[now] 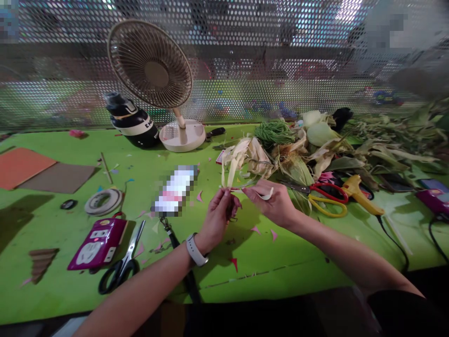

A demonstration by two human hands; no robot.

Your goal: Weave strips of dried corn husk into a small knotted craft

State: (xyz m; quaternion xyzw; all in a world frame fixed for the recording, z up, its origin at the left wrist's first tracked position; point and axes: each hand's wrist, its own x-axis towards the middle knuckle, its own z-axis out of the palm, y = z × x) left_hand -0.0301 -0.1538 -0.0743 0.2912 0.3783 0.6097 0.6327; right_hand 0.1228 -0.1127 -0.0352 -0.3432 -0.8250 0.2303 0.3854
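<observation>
Both hands were positioned above the middle of a green table (252, 262), thumbs toward each other. The left hand (219, 210), with a light-coloured watch (196, 250) on its wrist, pinched the lower end of the pale husk strips (230, 171) between thumb and fingers; these strips stood upward from the fingertips, in front of a heap of dried husks (259, 157). The right hand (271, 201) was closed, its fingertips pinching a narrow strip (268, 194) that extended toward the left fingertips and curled across the fingers at its free end. Whether this was joined to the upright material could not be determined. A bundle of green strands (275, 133) lay behind the dried husks. To the right of the right hand, red-and-yellow-handled scissors (311, 189) were located just beside a yellow glue gun (358, 192). To the left of the left hand, a phone (177, 189), its screen pixelated, lay flat; farther left were a tape roll (91, 203), a purple power strip (98, 243) and black-handled scissors (122, 266). A fan (154, 75) stood at the rear, beside a tilted-looking black bottle (136, 128).
</observation>
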